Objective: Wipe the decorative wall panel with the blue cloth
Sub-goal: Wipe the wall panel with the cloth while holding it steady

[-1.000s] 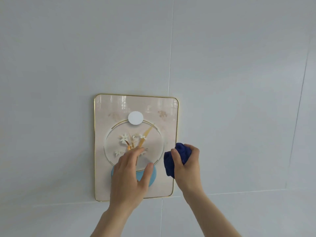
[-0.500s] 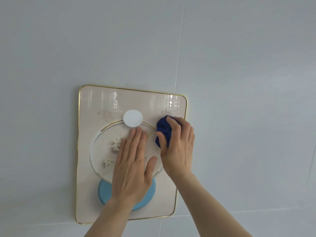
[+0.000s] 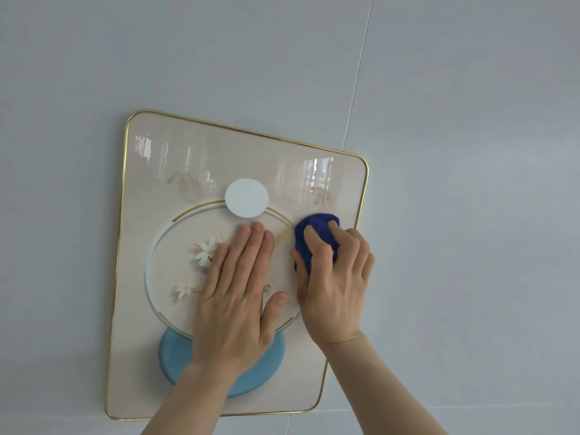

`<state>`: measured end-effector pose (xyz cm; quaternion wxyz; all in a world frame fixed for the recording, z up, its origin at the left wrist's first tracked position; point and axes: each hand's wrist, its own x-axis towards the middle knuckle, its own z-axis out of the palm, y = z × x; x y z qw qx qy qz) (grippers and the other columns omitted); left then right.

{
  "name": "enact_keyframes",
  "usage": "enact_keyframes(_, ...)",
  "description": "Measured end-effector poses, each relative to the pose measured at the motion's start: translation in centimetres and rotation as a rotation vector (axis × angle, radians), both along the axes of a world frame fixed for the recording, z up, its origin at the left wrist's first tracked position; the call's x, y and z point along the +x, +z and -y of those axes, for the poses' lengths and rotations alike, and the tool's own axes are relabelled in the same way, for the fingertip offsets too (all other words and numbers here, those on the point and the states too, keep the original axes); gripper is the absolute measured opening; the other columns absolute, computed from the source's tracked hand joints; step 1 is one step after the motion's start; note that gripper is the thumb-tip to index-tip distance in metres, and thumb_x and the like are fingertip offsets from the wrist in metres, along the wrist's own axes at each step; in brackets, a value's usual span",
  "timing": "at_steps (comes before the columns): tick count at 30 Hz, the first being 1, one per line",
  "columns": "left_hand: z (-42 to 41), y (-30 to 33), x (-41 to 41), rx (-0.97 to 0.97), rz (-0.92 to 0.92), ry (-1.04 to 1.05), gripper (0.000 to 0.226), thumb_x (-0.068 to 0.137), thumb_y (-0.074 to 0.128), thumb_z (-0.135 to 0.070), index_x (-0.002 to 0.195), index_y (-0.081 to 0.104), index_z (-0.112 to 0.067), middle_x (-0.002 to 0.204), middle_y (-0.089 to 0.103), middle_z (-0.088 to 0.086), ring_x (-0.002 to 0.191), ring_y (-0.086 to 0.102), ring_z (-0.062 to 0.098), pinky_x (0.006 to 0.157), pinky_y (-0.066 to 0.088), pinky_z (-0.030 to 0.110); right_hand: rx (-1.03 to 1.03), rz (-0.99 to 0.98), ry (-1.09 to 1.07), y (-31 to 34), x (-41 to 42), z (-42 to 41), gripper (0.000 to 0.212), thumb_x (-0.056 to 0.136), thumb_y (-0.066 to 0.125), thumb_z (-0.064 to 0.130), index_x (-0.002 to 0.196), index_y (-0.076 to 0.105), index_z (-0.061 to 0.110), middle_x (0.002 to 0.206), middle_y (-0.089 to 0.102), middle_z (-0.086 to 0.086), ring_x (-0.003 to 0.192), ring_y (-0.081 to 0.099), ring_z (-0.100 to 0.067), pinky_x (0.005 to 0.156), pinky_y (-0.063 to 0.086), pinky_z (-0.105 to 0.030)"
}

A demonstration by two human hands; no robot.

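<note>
The decorative wall panel [image 3: 147, 171] is a glossy cream rectangle with a thin gold rim, a white disc, a large ring with white flowers and a light blue disc at the bottom. It hangs on a pale tiled wall. My left hand [image 3: 233, 296] lies flat on the panel's middle, fingers together, covering part of the ring and the blue disc. My right hand [image 3: 337, 277] presses a bunched dark blue cloth [image 3: 310, 233] against the panel's right side, just below a faint pinkish mark. Much of the cloth is hidden under my fingers.
Pale grey wall tiles [image 3: 470, 152] surround the panel, with a vertical grout line [image 3: 357, 80] above its right part and a horizontal one near the bottom. Window reflections show on the panel's upper glossy surface.
My right hand carried the cloth from the panel's lower right edge up to its upper right area. My left hand flattened on the middle. The view moved closer and tilted.
</note>
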<state>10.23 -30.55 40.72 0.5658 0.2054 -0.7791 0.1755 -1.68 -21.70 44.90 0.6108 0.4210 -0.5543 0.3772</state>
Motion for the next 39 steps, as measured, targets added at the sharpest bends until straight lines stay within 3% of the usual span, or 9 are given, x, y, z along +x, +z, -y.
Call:
enact_keyframes(13, 0.0, -0.1, -0.3, -0.021, -0.009, 0.055, 0.070, 0.108, 0.018, -0.048, 0.167, 0.015, -0.010, 0.177, 0.013, 0.005, 0.165, 0.011, 0.022, 0.134, 0.004, 0.041, 0.241, -0.014, -0.150, -8.1, -2.6, -4.7, 0.024, 0.112, 0.041, 0.026, 0.124, 0.057, 0.013, 0.126, 0.049, -0.016, 0.110, 0.052, -0.039, 0.083, 0.055, -0.049)
enact_keyframes(20, 0.4, -0.3, -0.6, -0.039, -0.021, 0.081, 0.070, 0.108, 0.020, -0.047, 0.168, 0.011, -0.011, 0.178, 0.009, 0.005, 0.165, 0.009, 0.022, 0.134, 0.003, 0.042, 0.393, 0.062, -0.086, -8.5, -0.7, -7.4, 0.020, 0.096, 0.068, 0.014, 0.114, 0.059, 0.013, 0.109, 0.060, -0.013, 0.093, 0.062, -0.036, 0.074, 0.061, -0.044)
enact_keyframes(24, 0.6, -0.5, -0.9, -0.050, -0.033, 0.102, 0.071, 0.108, 0.021, -0.047, 0.168, 0.011, -0.010, 0.178, 0.007, 0.005, 0.165, 0.008, 0.023, 0.134, 0.003, 0.042, 0.492, 0.333, 0.112, -8.1, 0.6, -9.8, 0.011, 0.099, 0.063, 0.021, 0.109, 0.064, 0.016, 0.105, 0.060, -0.002, 0.089, 0.062, -0.026, 0.067, 0.057, -0.035)
enact_keyframes(28, 0.7, -0.5, -1.2, -0.056, -0.037, 0.120, 0.071, 0.108, 0.021, -0.047, 0.168, 0.011, -0.009, 0.178, 0.006, 0.006, 0.165, 0.009, 0.023, 0.134, 0.004, 0.043, 0.252, 0.735, 0.460, -4.2, 1.5, -10.6, 0.018, 0.108, 0.044, 0.027, 0.101, 0.056, 0.038, 0.094, 0.067, -0.007, 0.071, 0.065, -0.016, 0.062, 0.054, -0.029)
enact_keyframes(31, 0.7, -0.5, -1.2, -0.063, -0.044, 0.129, 0.071, 0.108, 0.020, -0.047, 0.167, 0.012, -0.009, 0.178, 0.007, 0.006, 0.165, 0.008, 0.023, 0.134, 0.004, 0.043, 0.049, 0.846, 0.733, 0.3, 2.3, -10.3, 0.023, 0.110, 0.045, 0.017, 0.099, 0.058, 0.032, 0.089, 0.077, 0.000, 0.054, 0.067, -0.017, 0.047, 0.052, -0.024)
enact_keyframes(33, 0.7, -0.5, -1.2, -0.063, -0.048, 0.129, 0.071, 0.108, 0.020, -0.047, 0.167, 0.013, -0.009, 0.178, 0.008, 0.006, 0.165, 0.009, 0.023, 0.134, 0.004, 0.043, -0.014, 0.767, 0.754, 2.9, 2.6, -9.5, 0.016, 0.109, 0.046, 0.020, 0.104, 0.058, 0.031, 0.099, 0.077, 0.004, 0.065, 0.072, -0.022, 0.052, 0.060, -0.036)
enact_keyframes(35, 0.7, -0.5, -1.2, -0.065, -0.050, 0.130, 0.071, 0.107, 0.021, -0.047, 0.167, 0.014, -0.009, 0.178, 0.009, 0.005, 0.165, 0.009, 0.023, 0.134, 0.004, 0.042, -0.033, 0.578, 0.625, 5.2, 2.6, -8.4, 0.013, 0.105, 0.047, 0.026, 0.112, 0.056, 0.031, 0.112, 0.071, 0.005, 0.092, 0.071, -0.027, 0.078, 0.062, -0.051)
enact_keyframes(37, 0.7, -0.5, -1.2, -0.068, -0.051, 0.133, 0.072, 0.107, 0.022, -0.047, 0.167, 0.015, -0.009, 0.178, 0.009, 0.005, 0.165, 0.009, 0.023, 0.134, 0.004, 0.042, -0.023, 0.363, 0.454, 7.1, 2.5, -6.8, 0.022, 0.103, 0.047, 0.028, 0.121, 0.059, 0.025, 0.119, 0.061, 0.005, 0.108, 0.061, -0.023, 0.099, 0.049, -0.043)
enact_keyframes(39, 0.7, -0.5, -1.2, -0.074, -0.055, 0.139, 0.072, 0.106, 0.024, -0.047, 0.167, 0.016, -0.009, 0.178, 0.010, 0.006, 0.165, 0.010, 0.023, 0.134, 0.005, 0.043, -0.023, 0.226, 0.407, 8.7, 2.7, -5.0, 0.028, 0.103, 0.049, 0.024, 0.125, 0.062, 0.013, 0.121, 0.060, -0.002, 0.110, 0.055, -0.024, 0.099, 0.045, -0.040)
